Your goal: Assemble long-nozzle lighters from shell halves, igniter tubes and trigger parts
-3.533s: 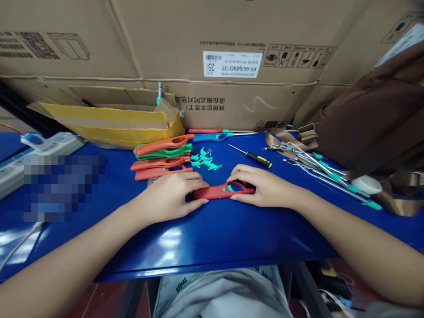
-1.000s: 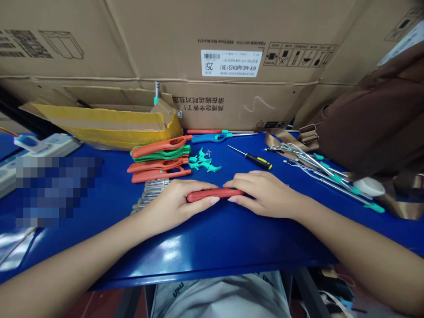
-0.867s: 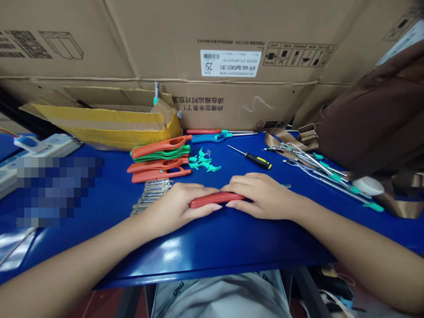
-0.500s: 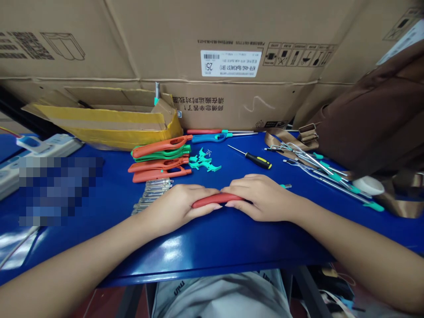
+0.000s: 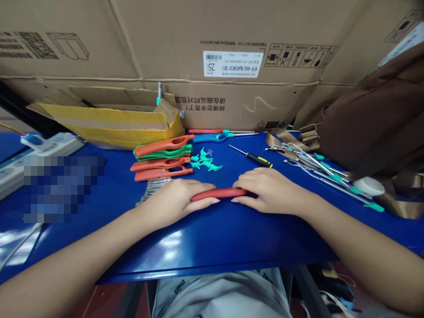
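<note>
Across the blue table (image 5: pixel 212 238), both hands sit close together near the front edge. The left hand (image 5: pixel 180 197) curls over one end of a red lighter shell (image 5: pixel 218 194), and the right hand (image 5: pixel 272 190) closes on the other end, so the two hold it in a narrow grip. The shell lies level and crosswise in front of the person, narrow edge up (whether it touches the table, I cannot tell). Just beyond the left hand, a row of metal parts (image 5: pixel 154 185) runs partly under the hand. Farther back lies a stack of orange and green lighter shells (image 5: pixel 162 158), with a small heap of teal plastic parts (image 5: pixel 204 160) beside it. Nearest the right hand is a screwdriver (image 5: pixel 259 161) with a black and yellow handle, and a blue and red pair of lighters (image 5: pixel 215 137) lies along the back of the table. To the right, metal rods with teal tips (image 5: pixel 326 176) sprawl over a brown strap (image 5: pixel 276 140), near a white roll (image 5: pixel 368 187) and a brown bag (image 5: pixel 371 110). On the left stand a yellow-taped carton (image 5: pixel 112 124) and a power strip (image 5: pixel 49 146), with large cardboard boxes (image 5: pixel 212 39) behind everything.
</note>
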A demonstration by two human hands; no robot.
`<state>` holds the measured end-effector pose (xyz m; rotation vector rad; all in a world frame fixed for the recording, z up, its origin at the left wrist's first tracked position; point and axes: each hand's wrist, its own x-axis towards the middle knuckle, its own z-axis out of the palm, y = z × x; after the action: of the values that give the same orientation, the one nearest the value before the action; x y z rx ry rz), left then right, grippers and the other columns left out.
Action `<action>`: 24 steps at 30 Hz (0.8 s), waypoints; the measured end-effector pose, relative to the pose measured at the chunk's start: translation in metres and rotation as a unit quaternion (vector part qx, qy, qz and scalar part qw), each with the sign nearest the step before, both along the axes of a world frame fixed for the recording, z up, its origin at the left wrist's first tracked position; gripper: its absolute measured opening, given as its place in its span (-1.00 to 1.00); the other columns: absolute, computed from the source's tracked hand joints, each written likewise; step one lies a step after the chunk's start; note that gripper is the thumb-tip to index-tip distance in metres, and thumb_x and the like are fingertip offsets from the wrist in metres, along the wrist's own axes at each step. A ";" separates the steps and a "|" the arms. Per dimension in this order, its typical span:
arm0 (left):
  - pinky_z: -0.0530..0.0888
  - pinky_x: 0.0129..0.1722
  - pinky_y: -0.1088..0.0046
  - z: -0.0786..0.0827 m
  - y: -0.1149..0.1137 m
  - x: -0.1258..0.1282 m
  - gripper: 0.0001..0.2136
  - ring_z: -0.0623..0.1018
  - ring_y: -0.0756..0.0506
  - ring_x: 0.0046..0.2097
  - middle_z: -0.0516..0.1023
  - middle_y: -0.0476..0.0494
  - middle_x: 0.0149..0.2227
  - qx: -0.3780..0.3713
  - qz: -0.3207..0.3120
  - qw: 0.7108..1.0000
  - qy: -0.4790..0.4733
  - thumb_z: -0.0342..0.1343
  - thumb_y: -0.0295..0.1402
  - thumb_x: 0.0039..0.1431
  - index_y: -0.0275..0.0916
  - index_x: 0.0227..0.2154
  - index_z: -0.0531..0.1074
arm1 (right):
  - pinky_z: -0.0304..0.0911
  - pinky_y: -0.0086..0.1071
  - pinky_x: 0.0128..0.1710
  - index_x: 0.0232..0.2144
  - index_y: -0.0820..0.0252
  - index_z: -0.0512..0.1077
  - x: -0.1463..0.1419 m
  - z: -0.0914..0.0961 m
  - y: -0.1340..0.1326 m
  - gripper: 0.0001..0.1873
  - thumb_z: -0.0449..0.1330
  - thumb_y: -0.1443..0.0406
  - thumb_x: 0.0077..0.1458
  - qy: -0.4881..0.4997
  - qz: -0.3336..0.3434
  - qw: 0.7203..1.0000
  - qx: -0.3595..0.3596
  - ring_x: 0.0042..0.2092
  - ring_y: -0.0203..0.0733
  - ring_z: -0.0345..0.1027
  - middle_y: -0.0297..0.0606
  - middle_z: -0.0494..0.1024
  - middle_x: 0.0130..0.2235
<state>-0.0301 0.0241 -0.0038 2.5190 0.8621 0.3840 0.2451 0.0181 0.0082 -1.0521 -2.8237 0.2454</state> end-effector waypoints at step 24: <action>0.39 -0.14 0.39 -0.006 0.006 0.000 -0.67 0.55 -0.12 -0.14 0.57 -0.14 -0.16 0.054 -0.004 0.998 0.028 -0.10 -0.13 0.47 -0.23 -0.02 0.45 | 0.09 -0.33 -0.31 -0.35 0.20 0.50 0.006 0.001 0.005 -0.62 0.04 0.14 0.41 -0.036 -0.011 0.999 -0.009 -0.32 -0.15 0.43 -0.24 0.57 -0.37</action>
<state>-0.0303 0.0301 -0.0102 2.6438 0.8732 0.3692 0.2507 0.0227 0.0094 -1.1155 -2.8765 0.2359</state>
